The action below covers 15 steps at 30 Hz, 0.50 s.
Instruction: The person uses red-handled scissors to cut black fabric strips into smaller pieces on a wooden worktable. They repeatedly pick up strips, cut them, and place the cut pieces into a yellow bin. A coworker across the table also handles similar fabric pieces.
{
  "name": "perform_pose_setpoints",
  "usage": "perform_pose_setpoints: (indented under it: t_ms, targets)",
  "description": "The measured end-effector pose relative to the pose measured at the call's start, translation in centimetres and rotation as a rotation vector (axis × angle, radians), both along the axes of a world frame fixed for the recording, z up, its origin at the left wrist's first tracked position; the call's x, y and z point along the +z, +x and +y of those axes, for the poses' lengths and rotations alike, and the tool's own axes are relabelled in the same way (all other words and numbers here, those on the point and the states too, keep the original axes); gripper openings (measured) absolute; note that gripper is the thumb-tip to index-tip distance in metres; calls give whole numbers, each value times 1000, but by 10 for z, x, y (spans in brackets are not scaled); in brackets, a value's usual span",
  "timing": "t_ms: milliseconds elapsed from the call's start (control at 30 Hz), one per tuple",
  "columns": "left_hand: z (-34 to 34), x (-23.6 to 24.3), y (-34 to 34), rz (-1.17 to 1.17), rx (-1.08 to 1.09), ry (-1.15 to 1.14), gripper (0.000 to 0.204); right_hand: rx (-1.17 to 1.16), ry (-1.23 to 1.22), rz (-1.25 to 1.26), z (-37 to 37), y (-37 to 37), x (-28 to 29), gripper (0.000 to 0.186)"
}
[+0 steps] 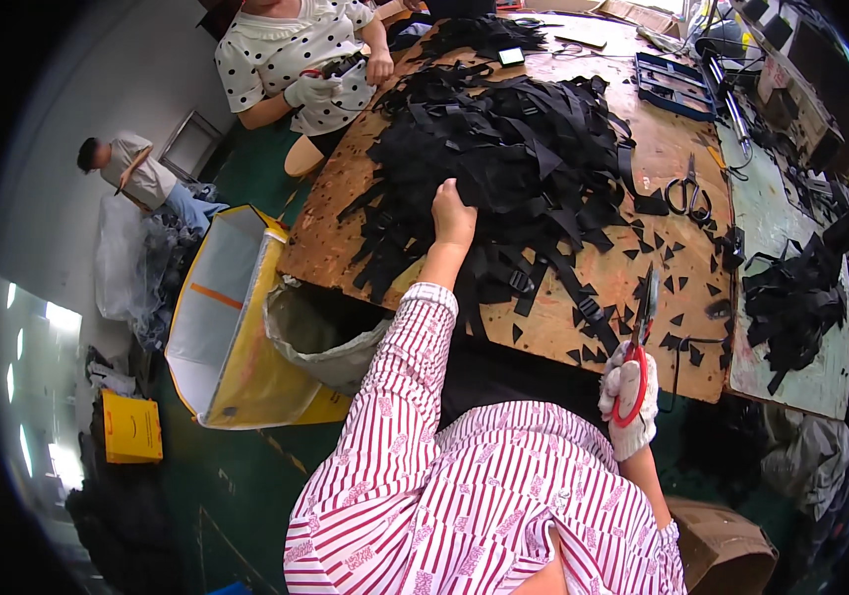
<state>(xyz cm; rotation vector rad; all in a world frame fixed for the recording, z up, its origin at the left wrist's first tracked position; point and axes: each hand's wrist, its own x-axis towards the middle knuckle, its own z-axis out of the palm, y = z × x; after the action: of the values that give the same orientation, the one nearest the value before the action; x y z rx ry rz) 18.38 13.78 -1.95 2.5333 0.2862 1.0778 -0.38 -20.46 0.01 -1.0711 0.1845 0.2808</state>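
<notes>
A large heap of black webbing straps [504, 149], some with plastic buckles, covers the middle of the wooden table. My bare left hand [454, 216] reaches over the heap's near left part, its fingers curled against the black straps; what lies in them is hidden. My right hand [629, 397], in a white knitted glove, grips red-handled scissors [640, 367] at the table's front edge. The scissor blades point away from me over the tabletop. Small black triangular offcuts [658, 243] lie scattered around and beyond the blades.
A second pair of scissors [688, 193] and a blue tray [675, 84] lie at the right. More black straps [796, 307] sit on the pale side board. Left of me stand a lined bin [320, 367] and a yellow box [246, 327]. A co-worker [296, 64] works across the far left corner.
</notes>
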Motion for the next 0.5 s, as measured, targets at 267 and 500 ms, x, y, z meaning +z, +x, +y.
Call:
perform_pose_setpoints:
  t_ms: [267, 500]
  targets:
    - [18, 65, -27, -495, -66, -638, 32, 26, -33, 37, 3, 0, 2, 37]
    - [3, 168, -47, -751, -271, -846, 33, 70, -35, 39, 5, 1, 1, 38]
